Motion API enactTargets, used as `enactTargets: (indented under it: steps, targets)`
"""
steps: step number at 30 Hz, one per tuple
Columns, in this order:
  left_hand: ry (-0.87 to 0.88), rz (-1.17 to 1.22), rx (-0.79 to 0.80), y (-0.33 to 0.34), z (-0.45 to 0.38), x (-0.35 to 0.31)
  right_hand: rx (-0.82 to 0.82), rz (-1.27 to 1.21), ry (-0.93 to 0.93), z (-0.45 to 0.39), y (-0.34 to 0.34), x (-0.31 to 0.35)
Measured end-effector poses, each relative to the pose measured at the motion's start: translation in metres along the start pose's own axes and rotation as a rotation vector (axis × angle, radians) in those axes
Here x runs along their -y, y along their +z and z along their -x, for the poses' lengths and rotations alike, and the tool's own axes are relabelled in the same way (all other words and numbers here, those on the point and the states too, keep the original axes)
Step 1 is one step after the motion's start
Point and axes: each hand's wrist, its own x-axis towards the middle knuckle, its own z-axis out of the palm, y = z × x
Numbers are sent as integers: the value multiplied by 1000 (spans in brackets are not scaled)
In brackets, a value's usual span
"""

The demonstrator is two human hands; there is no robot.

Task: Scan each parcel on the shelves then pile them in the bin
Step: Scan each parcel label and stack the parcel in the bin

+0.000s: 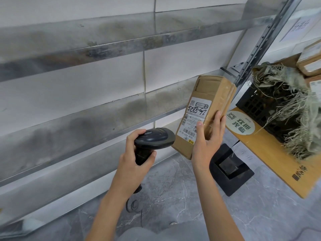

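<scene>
**Scanner in one hand, labelled parcel in the other**

Seen from a head-worn camera looking down, two bare forearms reach forward over a grey marble-patterned floor point(173, 197). The left hand point(133, 162) forms a closed grip around the handle of a dark grey barcode scanner point(154, 138), fingers curled round the handle and over the head. A cable point(132, 205) curls down from the handle's base.

Just to the right, the scanner's head nearly touches the lower corner of a brown cardboard parcel point(206, 112). The right hand point(207, 140) holds this parcel in the air, tilted, with the thumb lying on its front face and the fingers wrapped round its right edge. The parcel sits between the two hands, above the floor and not resting on any shelf.

A white shipping label point(194, 119) covers the lower front of the parcel. It carries handwritten black characters that look like "5288-42", a small QR code, barcodes and fine print too small to read. The code "ZH408241" is printed along the upper left edge of the cardboard.

Below the right hand, a black scanner stand point(231, 171) sits on the floor. Beyond it, a wooden shelf point(271, 153) holds a round sticker point(240, 123) with Chinese characters and a QR code, and a black plastic crate point(257, 103) draped in frayed greenish sacking point(291, 101). More cardboard boxes point(311, 61) sit further back at the right edge. Empty metal shelves point(86, 44) fill the left side.
</scene>
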Motion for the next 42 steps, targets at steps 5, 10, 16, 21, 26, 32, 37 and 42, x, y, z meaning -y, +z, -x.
enactTargets:
  steps: [5, 10, 16, 21, 26, 32, 37, 42]
  targets:
    - [6, 4, -15, 1, 1, 1, 5, -17, 24, 0, -3, 0]
    - [14, 47, -45, 7, -8, 4, 8, -46, 75, -3, -15, -2]
    - [88, 70, -36, 30, -39, -9, -36, -80, 118, -19, -46, -10]
    - [149, 160, -3, 71, -67, -29, -134, -183, 175, -43, -87, -20]
    - [222, 203, 75, 126, -88, -60, -233, -255, 240, -67, -132, -28]
    - [298, 201, 184, 186, -98, -89, -265, -284, 258, -91, -176, -36]
    - [276, 219, 226, 213, -101, -94, -278, -281, 284, -102, -190, -40]
    - [275, 263, 256, 229, -122, -95, -307, -284, 285, -113, -187, -46]
